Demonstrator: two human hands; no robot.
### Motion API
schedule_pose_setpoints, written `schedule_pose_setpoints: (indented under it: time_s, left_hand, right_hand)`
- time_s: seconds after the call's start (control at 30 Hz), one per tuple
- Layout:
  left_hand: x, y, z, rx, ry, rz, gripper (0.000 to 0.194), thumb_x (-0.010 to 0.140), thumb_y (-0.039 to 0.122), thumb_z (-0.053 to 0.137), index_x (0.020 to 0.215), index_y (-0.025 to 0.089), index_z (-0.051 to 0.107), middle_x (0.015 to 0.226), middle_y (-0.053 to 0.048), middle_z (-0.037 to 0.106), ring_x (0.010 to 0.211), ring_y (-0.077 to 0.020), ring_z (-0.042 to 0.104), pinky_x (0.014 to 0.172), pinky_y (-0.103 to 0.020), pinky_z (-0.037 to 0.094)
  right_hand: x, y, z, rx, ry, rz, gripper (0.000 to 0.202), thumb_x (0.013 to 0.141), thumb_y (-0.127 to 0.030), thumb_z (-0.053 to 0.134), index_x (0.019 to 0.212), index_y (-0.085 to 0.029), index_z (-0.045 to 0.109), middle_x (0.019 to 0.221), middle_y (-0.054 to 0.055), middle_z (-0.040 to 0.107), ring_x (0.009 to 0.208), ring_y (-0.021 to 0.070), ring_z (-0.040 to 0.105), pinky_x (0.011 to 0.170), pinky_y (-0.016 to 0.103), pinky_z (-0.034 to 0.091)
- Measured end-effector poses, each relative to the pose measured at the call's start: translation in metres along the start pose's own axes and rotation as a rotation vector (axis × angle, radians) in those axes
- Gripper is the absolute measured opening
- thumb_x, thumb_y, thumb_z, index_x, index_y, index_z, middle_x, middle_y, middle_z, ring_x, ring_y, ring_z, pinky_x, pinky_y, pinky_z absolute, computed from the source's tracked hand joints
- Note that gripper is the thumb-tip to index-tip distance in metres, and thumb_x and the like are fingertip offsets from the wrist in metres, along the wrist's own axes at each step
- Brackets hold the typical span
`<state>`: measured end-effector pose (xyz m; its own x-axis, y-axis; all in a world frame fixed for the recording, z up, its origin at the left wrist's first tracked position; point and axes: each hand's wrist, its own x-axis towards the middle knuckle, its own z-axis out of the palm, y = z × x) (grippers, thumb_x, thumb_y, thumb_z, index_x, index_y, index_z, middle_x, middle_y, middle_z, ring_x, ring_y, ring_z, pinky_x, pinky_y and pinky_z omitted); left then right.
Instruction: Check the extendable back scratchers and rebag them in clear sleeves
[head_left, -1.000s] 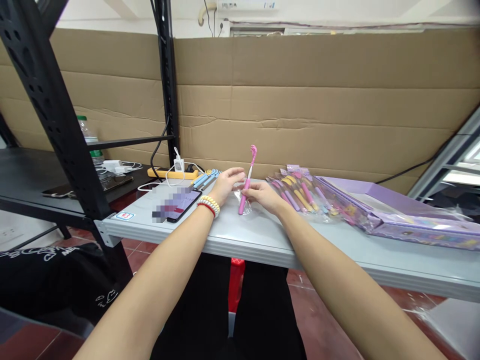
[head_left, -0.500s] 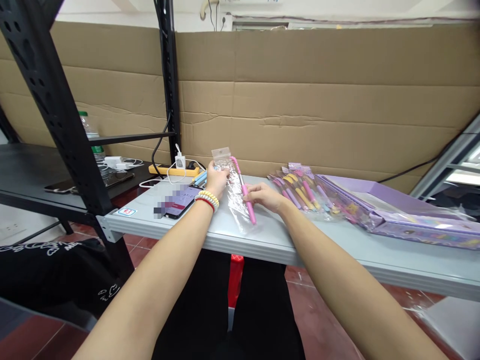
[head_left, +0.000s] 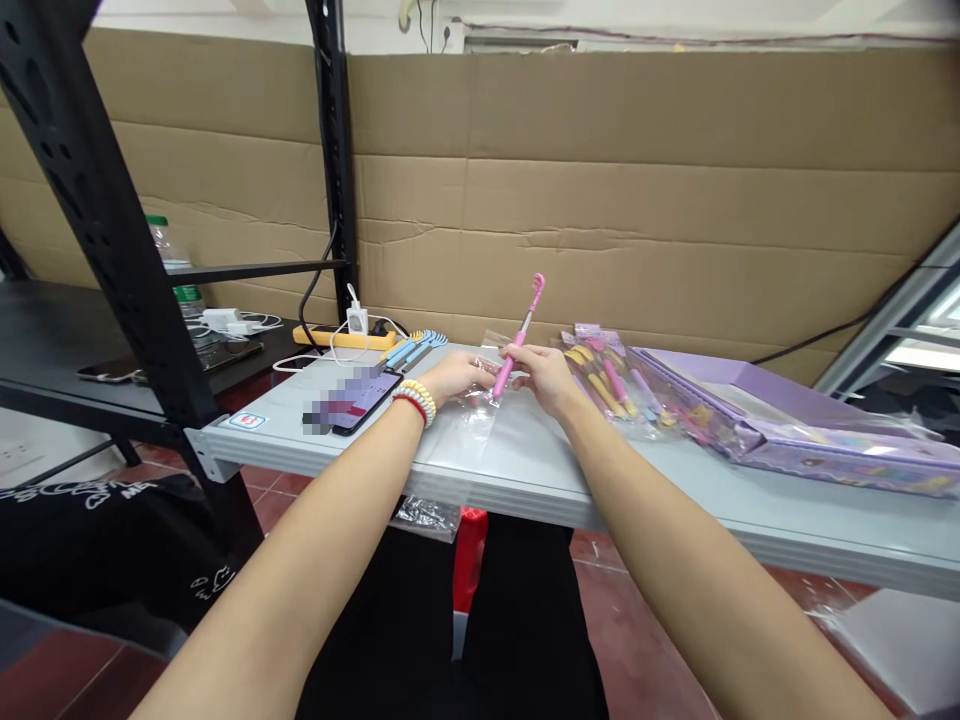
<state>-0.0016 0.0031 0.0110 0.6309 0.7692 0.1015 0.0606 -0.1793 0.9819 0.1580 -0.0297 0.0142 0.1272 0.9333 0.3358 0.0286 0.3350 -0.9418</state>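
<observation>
My right hand (head_left: 544, 378) pinches the handle of a pink back scratcher (head_left: 525, 330), which tilts up with its curved claw end at the top. Under the lower end of that handle lies a crinkled clear plastic bag (head_left: 476, 420) on the table. My left hand (head_left: 455, 376), with bracelets at the wrist, has its fingers closed on the bag. Just beyond the left hand are blue back scratchers (head_left: 420, 348). Right of my right hand, several back scratchers in clear packaging (head_left: 604, 380) lie in a fanned pile.
A purple box (head_left: 825, 460) stands on the right of the grey table (head_left: 525, 480). Left of my hands lie a phone (head_left: 367, 400) and a yellow power strip (head_left: 330, 338) with white cables. Another clear plastic bag (head_left: 427, 518) hangs below the front edge. A black shelf post (head_left: 337, 150) rises behind.
My right hand has lifted the pink back scratcher off the bag and tilted its claw end up and right. My left hand has come nearer. A clear bag now shows below the table edge.
</observation>
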Motion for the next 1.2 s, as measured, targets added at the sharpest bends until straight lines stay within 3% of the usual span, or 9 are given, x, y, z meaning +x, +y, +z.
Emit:
schedule_pose_setpoints:
  time_s: [0.1,0.23,0.4,0.53,0.63,0.77,0.97,1.07,1.2]
  left_hand:
    - [0.001,-0.001,0.001,-0.012,-0.033,-0.007,0.014,0.065,0.021,0.072,0.076,0.013,0.068,0.07,-0.004,0.066,0.058,-0.0126,0.059,0.052,-0.024,0.043]
    - [-0.001,0.001,0.002,-0.078,0.127,-0.004,0.021,0.073,0.027,0.069,0.088,0.012,0.064,0.072,-0.004,0.066,0.052,-0.0093,0.055,0.05,-0.023,0.039]
    - [-0.003,0.005,0.002,-0.144,0.282,0.053,0.051,0.071,0.016,0.071,0.119,0.015,0.052,0.085,-0.005,0.069,0.064,-0.0121,0.062,0.057,-0.023,0.044]
    - [-0.002,0.005,0.001,-0.127,0.269,0.093,0.022,0.078,0.017,0.064,0.1,0.012,0.063,0.08,-0.005,0.069,0.063,-0.0115,0.062,0.057,-0.023,0.044]
    - [0.001,0.004,0.0,-0.076,0.286,0.111,0.01,0.082,0.015,0.058,0.085,0.01,0.066,0.072,-0.005,0.068,0.055,-0.009,0.058,0.052,-0.021,0.041]
    - [0.003,0.002,0.0,-0.073,0.303,0.146,0.002,0.077,0.011,0.064,0.078,0.01,0.065,0.061,-0.002,0.064,0.049,-0.0082,0.055,0.052,-0.022,0.042]
    - [0.004,-0.001,0.001,-0.085,0.309,0.099,0.022,0.071,0.008,0.072,0.088,0.011,0.059,0.057,0.0,0.064,0.053,-0.0118,0.06,0.057,-0.025,0.049]
    - [0.004,-0.003,0.001,-0.024,0.306,0.123,0.021,0.071,0.009,0.072,0.087,0.011,0.058,0.055,0.0,0.063,0.049,-0.0109,0.058,0.054,-0.025,0.048]
    - [0.006,-0.006,-0.002,0.071,0.293,0.166,0.016,0.068,0.013,0.076,0.076,0.01,0.062,0.053,0.0,0.062,0.046,-0.0094,0.055,0.05,-0.023,0.045]
  right_hand:
    - [-0.003,-0.002,0.0,-0.037,-0.028,0.011,0.031,0.053,-0.041,0.077,0.059,-0.014,0.065,0.062,0.005,0.062,0.057,0.0126,0.055,0.042,0.021,0.039]
    - [-0.005,-0.003,-0.001,-0.05,-0.056,0.021,0.028,0.055,-0.039,0.076,0.06,-0.013,0.067,0.06,0.005,0.062,0.055,0.0112,0.053,0.043,0.022,0.037]
    - [-0.007,-0.001,-0.001,-0.078,-0.201,0.074,0.026,0.056,-0.037,0.076,0.061,-0.012,0.069,0.059,0.004,0.06,0.055,0.0108,0.052,0.047,0.023,0.037]
    - [-0.007,0.0,-0.001,-0.104,-0.245,0.126,0.024,0.057,-0.035,0.075,0.061,-0.013,0.07,0.062,0.005,0.063,0.058,0.0123,0.054,0.053,0.025,0.04]
    - [-0.006,0.001,-0.001,-0.104,-0.197,0.113,0.023,0.054,-0.035,0.077,0.06,-0.014,0.07,0.062,0.003,0.062,0.058,0.0113,0.052,0.055,0.025,0.039]
    - [-0.004,0.002,-0.001,-0.105,-0.128,0.054,0.026,0.053,-0.037,0.079,0.063,-0.015,0.07,0.06,0.001,0.06,0.058,0.0105,0.05,0.053,0.025,0.036]
    - [-0.003,0.001,-0.002,-0.035,-0.01,-0.001,0.042,0.051,-0.053,0.079,0.064,-0.015,0.066,0.044,-0.006,0.041,0.041,0.0056,0.033,0.04,0.022,0.024]
    - [-0.002,0.0,-0.001,0.066,0.01,-0.026,0.047,0.051,-0.057,0.08,0.064,-0.017,0.058,0.043,-0.008,0.039,0.038,0.0058,0.036,0.037,0.021,0.024]
    - [0.0,-0.001,-0.001,0.131,0.092,-0.05,0.047,0.061,-0.056,0.076,0.067,-0.019,0.049,0.047,-0.007,0.044,0.039,0.0058,0.04,0.035,0.019,0.027]
